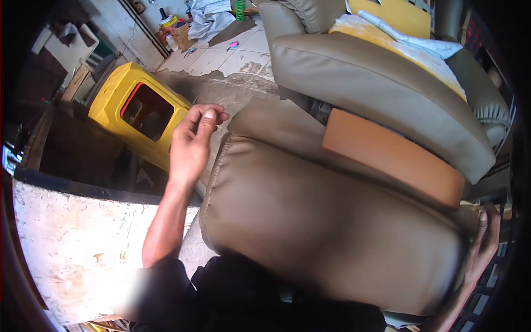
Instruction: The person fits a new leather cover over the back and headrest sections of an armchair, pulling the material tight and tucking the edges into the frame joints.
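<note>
A large grey-brown leatherette cushion (pixel 310 205) with a gathered seam along its left end lies across in front of my body. Just off its upper left corner, my left hand (pixel 191 138) is raised with the fingers curled in against the thumb. Whatever is in that pinch, if anything, is too small to make out. At the cushion's far right end, my right hand (pixel 485 238) grips the edge, its fingers partly hidden. Behind the cushion a loose flap of the same cover (pixel 276 119) spreads out, and an orange foam block (pixel 392 157) rests beside it.
A matching sofa seat (pixel 381 83) with yellow foam and white padding (pixel 398 47) stands behind. On the left are a yellow plastic housing (pixel 105 105) with a square opening and a scuffed white panel (pixel 83 243). Bottles and cloth (pixel 210 19) lie on the tiled floor.
</note>
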Demonstrator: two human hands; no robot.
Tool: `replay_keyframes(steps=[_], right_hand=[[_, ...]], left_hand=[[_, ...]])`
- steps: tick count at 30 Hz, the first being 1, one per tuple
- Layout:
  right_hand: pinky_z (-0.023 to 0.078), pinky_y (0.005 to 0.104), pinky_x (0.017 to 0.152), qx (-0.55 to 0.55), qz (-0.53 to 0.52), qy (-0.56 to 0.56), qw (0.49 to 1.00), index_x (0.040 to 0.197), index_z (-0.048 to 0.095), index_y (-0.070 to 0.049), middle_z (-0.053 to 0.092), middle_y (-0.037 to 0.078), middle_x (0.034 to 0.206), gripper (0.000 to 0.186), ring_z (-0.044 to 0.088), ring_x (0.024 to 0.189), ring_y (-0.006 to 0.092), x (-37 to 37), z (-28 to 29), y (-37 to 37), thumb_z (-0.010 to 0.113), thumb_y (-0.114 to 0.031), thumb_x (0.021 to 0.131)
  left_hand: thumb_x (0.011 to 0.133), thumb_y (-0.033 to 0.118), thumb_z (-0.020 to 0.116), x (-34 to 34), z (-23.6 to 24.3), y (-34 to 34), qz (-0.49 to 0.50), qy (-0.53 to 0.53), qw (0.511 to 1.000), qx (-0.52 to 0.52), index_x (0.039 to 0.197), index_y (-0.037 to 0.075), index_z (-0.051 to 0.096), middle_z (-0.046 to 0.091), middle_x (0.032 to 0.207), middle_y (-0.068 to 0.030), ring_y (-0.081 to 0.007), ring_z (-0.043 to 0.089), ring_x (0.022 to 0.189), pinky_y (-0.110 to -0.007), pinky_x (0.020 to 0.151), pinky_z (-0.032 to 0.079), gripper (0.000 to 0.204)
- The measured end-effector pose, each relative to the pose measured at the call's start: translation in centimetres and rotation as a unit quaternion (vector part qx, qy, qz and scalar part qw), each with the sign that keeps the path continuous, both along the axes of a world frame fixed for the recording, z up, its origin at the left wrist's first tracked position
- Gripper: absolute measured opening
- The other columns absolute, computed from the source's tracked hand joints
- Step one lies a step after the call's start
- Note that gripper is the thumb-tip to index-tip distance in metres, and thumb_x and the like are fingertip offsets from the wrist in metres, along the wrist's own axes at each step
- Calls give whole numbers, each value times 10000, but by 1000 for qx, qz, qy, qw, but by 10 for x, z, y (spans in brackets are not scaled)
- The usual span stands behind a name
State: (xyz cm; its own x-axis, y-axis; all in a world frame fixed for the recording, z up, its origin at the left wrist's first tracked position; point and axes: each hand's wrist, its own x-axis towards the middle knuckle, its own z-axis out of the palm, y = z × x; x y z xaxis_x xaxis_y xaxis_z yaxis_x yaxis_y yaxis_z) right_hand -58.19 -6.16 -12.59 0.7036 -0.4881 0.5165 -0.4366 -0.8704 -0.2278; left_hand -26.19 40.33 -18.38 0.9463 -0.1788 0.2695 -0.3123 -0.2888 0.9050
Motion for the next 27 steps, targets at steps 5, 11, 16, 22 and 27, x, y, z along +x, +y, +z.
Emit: replay_keyframes(steps=[5, 11, 16, 22, 27], right_hand=[[496, 376, 820, 48, 204, 116, 971, 1064, 672, 31, 644, 185, 993, 234, 645, 897, 319, 90, 25, 61, 586, -182, 1021], [504, 489, 864, -91, 334, 75, 935, 1105, 686, -13, 686, 237, 917, 350, 667, 881, 421, 215, -41, 80, 545, -325, 1036], [482, 512, 962, 105, 232, 247, 935, 1179, 687, -72, 716, 234, 924, 521, 670, 968, 426, 219, -40, 69, 410, -500, 1067], [478, 522, 964, 156, 216, 291, 919, 1198, 690, -108, 727, 231, 959, 553, 671, 1008, 423, 216, -37, 67, 403, -556, 1050], [511, 503, 939, 130, 213, 284, 926, 1247, 684, -135, 738, 184, 999, 528, 681, 998, 398, 214, -46, 62, 394, -535, 1062]], left_hand=[[849, -12, 665, -37, 40, -79, -185, -327, 910, 176, 953, 11, 674, 669, 915, -124, -310, 643, 856, -402, 783, 519, 106], [939, 296, 641, -71, -4, -185, -444, -359, 808, 145, 974, 45, 671, 661, 939, -134, -339, 641, 965, -469, 851, 510, 255], [1040, 440, 501, -56, 13, -189, -575, -79, 745, 330, 1053, 13, 696, 714, 1031, -194, -390, 674, 1013, -515, 921, 503, 470], [1045, 484, 471, -59, 11, -192, -536, -75, 764, 352, 1175, -2, 693, 727, 1053, -223, -381, 679, 1051, -477, 952, 504, 550], [1042, 467, 493, -62, 15, -193, -517, -93, 773, 355, 1199, -2, 688, 721, 1115, -216, -379, 675, 1063, -456, 970, 492, 532]])
